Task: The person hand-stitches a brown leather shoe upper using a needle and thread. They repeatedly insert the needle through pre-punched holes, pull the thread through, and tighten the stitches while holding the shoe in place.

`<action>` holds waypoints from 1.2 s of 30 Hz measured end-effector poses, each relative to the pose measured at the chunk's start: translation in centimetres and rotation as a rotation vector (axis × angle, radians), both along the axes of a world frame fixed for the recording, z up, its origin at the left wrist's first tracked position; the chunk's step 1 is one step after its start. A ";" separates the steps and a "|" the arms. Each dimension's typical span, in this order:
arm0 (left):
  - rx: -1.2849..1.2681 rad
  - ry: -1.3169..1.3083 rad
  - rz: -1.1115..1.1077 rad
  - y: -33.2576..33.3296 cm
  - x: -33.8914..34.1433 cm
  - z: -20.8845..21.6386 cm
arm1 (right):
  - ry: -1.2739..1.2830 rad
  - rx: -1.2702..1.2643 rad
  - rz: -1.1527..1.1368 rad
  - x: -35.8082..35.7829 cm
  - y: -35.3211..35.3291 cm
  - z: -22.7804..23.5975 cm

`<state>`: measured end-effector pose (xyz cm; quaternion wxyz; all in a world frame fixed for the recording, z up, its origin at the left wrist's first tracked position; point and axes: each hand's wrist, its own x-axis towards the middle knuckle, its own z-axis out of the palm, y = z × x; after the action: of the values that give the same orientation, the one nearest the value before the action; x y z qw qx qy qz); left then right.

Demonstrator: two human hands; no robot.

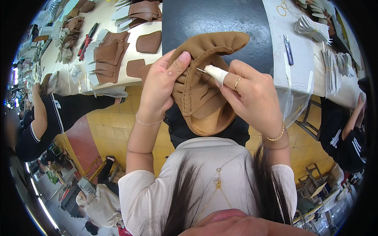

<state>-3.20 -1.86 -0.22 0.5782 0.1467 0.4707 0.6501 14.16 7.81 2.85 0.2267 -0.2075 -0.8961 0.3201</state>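
Both hands are closed: the left hand point(161, 78) grips the brown piece point(201, 96) at its nine o'clock edge, thumb on top, while the right hand point(249, 88), at three o'clock, pinches a needle point(201, 70) beside a white wrap point(215, 74) on one finger. The brown piece is held up over the lap, its top reaching across the near edge of a dark mat point(220, 19). Sewing looks well under way: a ridged seam point(187, 100) curves from about twelve o'clock down past ten to eight, and much of that stretch seems stitched. What is left probably lies near the needle, though the right hand hides part of the far side, so how much cannot be told. The brown piece looks soft and matt, with a rounded flap peaking at one o'clock, puckers along the inner side of the seam, and a smooth tan lining point(210, 124) showing at six. Farther out, a blue cutter point(288, 50) lies at two o'clock, white stacks point(313, 28) beyond it, and brown cut pieces point(149, 42) and a red-handled tool point(84, 46) at ten.
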 end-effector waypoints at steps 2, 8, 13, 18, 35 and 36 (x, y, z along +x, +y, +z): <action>-0.032 0.133 -0.029 -0.4 -0.1 0.8 | -0.035 0.013 0.010 0.3 -0.3 0.7; -0.073 0.711 -0.187 -2.3 0.1 3.1 | -0.096 0.144 0.065 0.6 -1.8 0.6; -0.012 0.994 -0.139 -3.0 1.5 3.8 | 0.045 0.125 -0.028 -0.9 -3.1 -0.5; 0.151 1.313 -0.174 -4.3 2.1 5.6 | 0.084 0.198 0.013 2.1 -1.5 3.2; 0.805 1.851 -0.255 -4.6 2.5 3.9 | 0.041 0.058 0.460 3.1 1.3 2.5; 0.797 1.841 -0.273 -4.6 2.4 3.8 | 0.083 0.056 0.479 3.1 1.3 2.0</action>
<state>-0.77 -6.42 3.62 -0.0313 0.8261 0.4613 0.3222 17.25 9.13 4.85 0.1866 0.0306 -0.9182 0.3480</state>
